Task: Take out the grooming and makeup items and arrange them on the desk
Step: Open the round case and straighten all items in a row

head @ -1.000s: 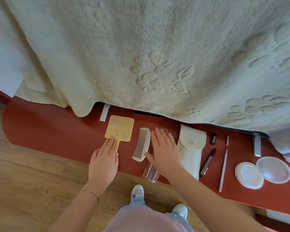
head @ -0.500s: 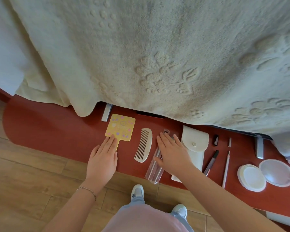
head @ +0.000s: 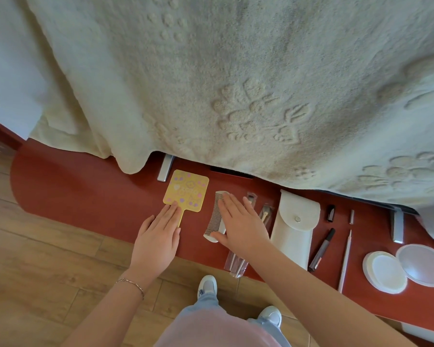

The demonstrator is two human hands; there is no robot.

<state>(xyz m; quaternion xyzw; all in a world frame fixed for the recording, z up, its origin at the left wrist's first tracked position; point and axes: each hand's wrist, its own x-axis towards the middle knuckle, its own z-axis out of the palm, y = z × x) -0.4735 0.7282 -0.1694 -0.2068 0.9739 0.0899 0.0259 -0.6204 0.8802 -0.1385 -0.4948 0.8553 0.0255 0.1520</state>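
A cream blanket (head: 236, 83) fills the upper frame over the red bench (head: 73, 196). Along its lower centre the white pouch (head: 295, 229), compact (head: 386, 271), yellow mirror (head: 187, 190), comb (head: 214, 216) and pens are laid out; arrangement appears nearly finished. The left hand (head: 157, 236) is pressed flat on the mirror handle, the right hand (head: 241, 221) flat on the comb.

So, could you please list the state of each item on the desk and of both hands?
Yellow hand mirror: flat, face down.
Comb: flat, under right hand.
White pouch: flap snapped shut.
Powder compact: lid off, beside it.
Left hand: flat, fingertips on mirror.
Right hand: flat, on comb.
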